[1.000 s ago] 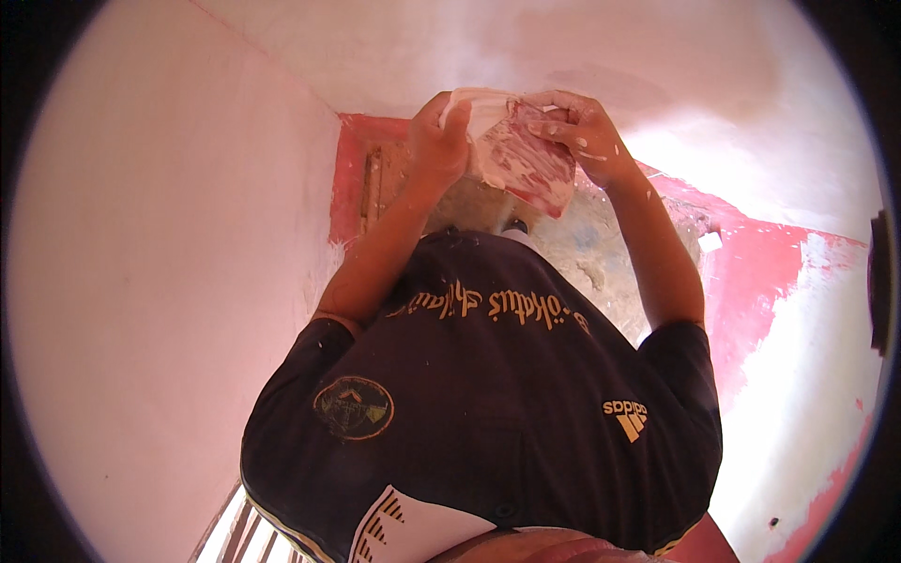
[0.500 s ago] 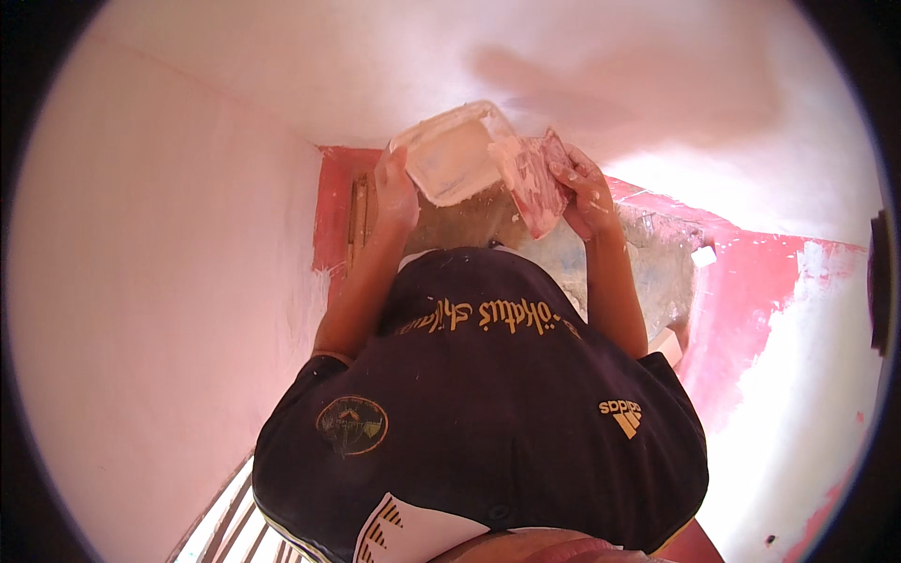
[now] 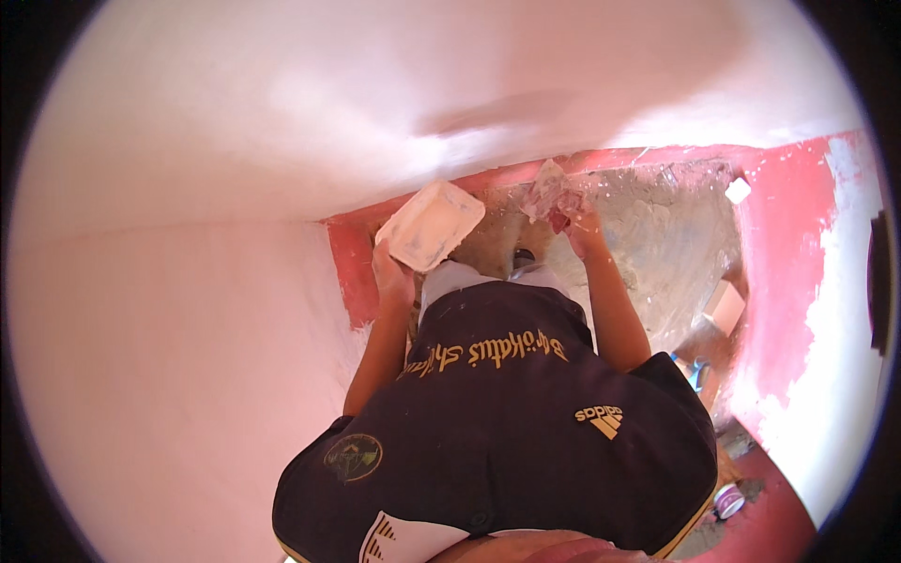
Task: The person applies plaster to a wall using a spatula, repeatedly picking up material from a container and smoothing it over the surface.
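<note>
My left hand (image 3: 392, 278) grips a white rectangular tray (image 3: 430, 225) smeared with white paste, held flat in front of my chest by its lower edge. My right hand (image 3: 579, 223) is shut on a paste-covered flat blade (image 3: 547, 184) that points up toward the base of the white wall (image 3: 450, 103). The two hands are apart, the tray to the left and the blade to the right. My dark shirt (image 3: 507, 422) fills the lower middle and hides my legs.
White plastered walls meet in a corner to the left, with a red painted band (image 3: 349, 267) along their base. On the dusty grey floor (image 3: 657, 235) are a cardboard box (image 3: 723, 306) and a small can (image 3: 728, 500). A red and white wall (image 3: 807, 310) stands right.
Both hands have come down from in front of my face and parted. The tray moved left with my left hand, and the blade went right and lower.
</note>
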{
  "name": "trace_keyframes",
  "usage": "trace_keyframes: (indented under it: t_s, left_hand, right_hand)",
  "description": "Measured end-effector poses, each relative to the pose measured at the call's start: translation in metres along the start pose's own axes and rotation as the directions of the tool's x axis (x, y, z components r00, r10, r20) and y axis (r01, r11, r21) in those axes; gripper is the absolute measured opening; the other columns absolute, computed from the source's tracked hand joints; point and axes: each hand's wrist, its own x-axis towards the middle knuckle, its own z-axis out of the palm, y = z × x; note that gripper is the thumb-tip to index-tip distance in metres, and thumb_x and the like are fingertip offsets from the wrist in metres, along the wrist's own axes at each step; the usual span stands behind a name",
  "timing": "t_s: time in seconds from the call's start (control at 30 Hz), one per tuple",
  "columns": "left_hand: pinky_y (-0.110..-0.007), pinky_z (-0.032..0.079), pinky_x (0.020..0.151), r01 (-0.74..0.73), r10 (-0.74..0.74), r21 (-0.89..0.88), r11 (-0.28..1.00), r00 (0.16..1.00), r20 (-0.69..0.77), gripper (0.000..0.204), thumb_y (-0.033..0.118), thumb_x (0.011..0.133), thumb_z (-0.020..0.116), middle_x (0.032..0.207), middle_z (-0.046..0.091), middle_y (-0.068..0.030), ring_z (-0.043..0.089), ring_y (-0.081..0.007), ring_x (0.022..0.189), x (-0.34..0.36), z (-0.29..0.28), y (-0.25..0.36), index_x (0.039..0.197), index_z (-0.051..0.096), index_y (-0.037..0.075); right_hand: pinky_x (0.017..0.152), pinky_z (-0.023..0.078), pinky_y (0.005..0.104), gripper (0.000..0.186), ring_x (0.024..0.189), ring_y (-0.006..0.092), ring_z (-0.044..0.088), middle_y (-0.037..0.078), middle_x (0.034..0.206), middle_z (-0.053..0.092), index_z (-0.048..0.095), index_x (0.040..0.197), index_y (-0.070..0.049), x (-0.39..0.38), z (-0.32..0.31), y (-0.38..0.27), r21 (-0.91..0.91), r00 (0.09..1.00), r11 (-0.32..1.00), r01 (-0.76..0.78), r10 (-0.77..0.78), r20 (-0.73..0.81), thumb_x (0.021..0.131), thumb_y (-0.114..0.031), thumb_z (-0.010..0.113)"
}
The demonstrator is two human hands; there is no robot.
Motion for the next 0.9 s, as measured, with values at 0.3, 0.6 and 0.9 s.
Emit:
trace_keyframes:
  t_s: [0.3,0.6,0.9]
  left_hand:
    - [-0.040,0.041,0.107,0.054,-0.073,0.275,0.960,0.996,0.060,0.051,0.032,0.101,0.031,0.137,0.053,-0.0138,0.050,-0.0257,0.128,-0.032,0.019,0.073,0.137,0.045,-0.002]
    - [-0.040,0.038,0.107,0.100,0.018,0.425,0.900,0.964,-0.265,0.054,0.038,0.101,0.032,0.138,0.053,-0.0107,0.049,-0.0253,0.129,-0.058,-0.045,0.157,0.137,0.046,0.001]
    - [-0.043,0.038,0.107,0.090,0.009,0.575,0.813,0.986,-0.168,0.057,0.044,0.100,0.029,0.139,0.052,-0.0078,0.048,-0.0254,0.129,-0.054,-0.055,0.179,0.138,0.045,0.005]
  right_hand:
    - [0.062,0.051,0.0322,0.019,0.071,0.0161,0.064,0.009,0.086,0.066,0.065,0.106,-0.004,0.084,-0.164,0.136,-0.807,0.905,0.559,0.189,-0.418,-0.077,0.089,-0.008,0.057]
    - [0.071,0.051,0.0338,0.033,0.078,0.0159,0.063,0.017,0.107,0.067,0.059,0.124,-0.001,0.143,0.100,0.109,-0.526,0.527,0.840,0.133,-0.510,-0.680,0.092,-0.005,0.053]
    - [0.087,0.048,0.0340,0.042,0.089,0.0171,0.057,0.012,0.130,0.059,0.049,0.140,-0.003,0.099,0.172,0.156,0.243,0.644,0.723,0.647,-0.347,-0.682,0.098,-0.006,0.049]
